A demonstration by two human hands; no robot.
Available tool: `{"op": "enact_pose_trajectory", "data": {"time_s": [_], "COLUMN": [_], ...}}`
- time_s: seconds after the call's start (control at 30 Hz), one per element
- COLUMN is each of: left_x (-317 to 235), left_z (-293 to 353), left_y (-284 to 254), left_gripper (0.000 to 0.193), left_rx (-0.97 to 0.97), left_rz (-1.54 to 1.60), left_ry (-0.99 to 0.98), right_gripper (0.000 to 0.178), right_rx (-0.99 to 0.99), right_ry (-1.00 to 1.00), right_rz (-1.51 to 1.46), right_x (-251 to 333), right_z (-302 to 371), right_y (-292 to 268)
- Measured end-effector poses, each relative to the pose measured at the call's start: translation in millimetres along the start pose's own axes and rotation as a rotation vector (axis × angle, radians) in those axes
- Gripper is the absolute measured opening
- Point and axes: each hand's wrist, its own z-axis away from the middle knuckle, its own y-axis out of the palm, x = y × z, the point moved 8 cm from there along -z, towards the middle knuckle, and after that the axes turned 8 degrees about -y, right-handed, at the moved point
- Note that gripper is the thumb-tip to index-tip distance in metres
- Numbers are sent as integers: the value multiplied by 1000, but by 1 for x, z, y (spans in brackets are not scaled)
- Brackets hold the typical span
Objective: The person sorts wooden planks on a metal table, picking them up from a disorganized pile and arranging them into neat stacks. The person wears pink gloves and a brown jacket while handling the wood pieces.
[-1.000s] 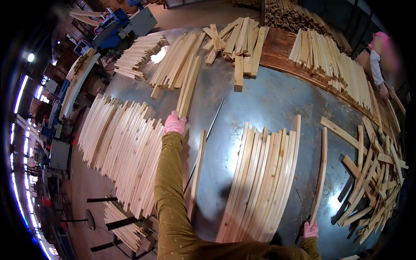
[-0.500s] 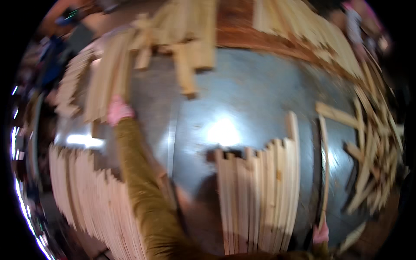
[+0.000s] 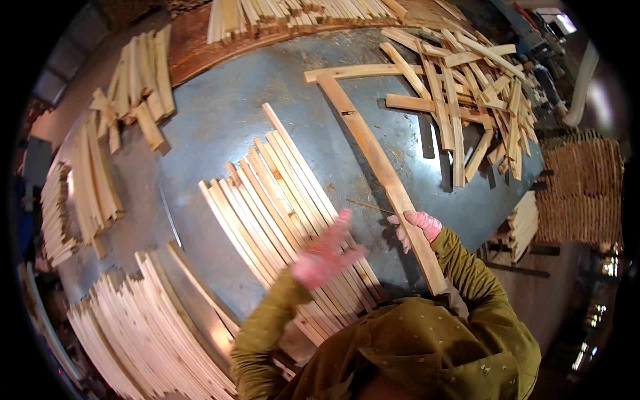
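Note:
My right hand is wrapped round the near part of a long wooden board, thumb and fingers on opposite edges. The board slants away to the upper left, broad face up, with a dark slot or knot near its far end. That end lies by another wooden board. My left hand, in a pink glove like the right, hovers over a row of pale wooden strips. Its fingers are spread and slightly blurred, with nothing in them. The row lies side by side, its far ends uneven.
A jumbled heap of wooden pieces covers the metal table's far right. More strips lie in rows at near left, and bundles at far left. A tall brown stack stands beyond the right edge.
The view has swung to the right. My left hand has left the bundle at the far left and is over the middle row. My right hand still holds a board, now turned broad face up.

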Motion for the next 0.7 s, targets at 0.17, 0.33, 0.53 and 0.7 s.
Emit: {"op": "enact_pose_trajectory", "data": {"time_s": [0.17,0.33,0.53,0.7], "left_x": [-15,-93,-123,-118], "left_z": [-52,-58,-83,-106], "left_y": [32,-10,37,45], "left_gripper": [83,51,56,57], "left_rx": [-210,-379,-196,-409], "left_rz": [751,1087,1275,1321], "left_ry": [123,538,526,468], "right_gripper": [78,68,82,91], "right_rx": [313,359,30,-58], "right_ry": [34,-24,-462,-666], "right_rz": [-94,244,347,1171], "right_x": [-15,-31,-35,-40], "right_z": [49,99,155,182], "right_y": [21,8,-56,-74]}}
